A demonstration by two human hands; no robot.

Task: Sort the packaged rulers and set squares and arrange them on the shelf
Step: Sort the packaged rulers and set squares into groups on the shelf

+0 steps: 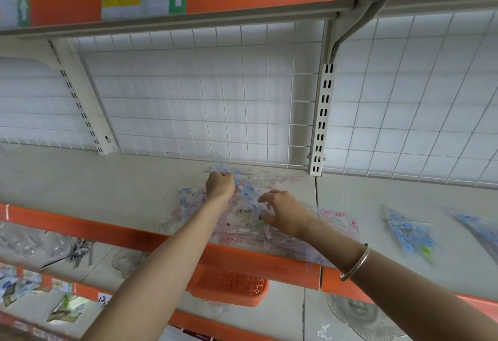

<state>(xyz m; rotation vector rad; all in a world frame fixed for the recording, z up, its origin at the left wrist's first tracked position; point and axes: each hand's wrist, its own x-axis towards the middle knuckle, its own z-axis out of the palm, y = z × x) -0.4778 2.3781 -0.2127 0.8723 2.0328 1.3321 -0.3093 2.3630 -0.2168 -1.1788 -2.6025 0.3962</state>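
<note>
The left hand [219,185] is gripping a clear packet [218,162] in a closed fist, holding it up at the back of the jumbled pile of packaged rulers and set squares [242,222], which is lying mid-shelf [107,179] and reaching its orange front edge. The right hand [285,214] is resting with curved fingers on the pile's right side, though blur is hiding whether it is pinching anything. A blue-printed packet [411,235] is lying well apart, further right.
</note>
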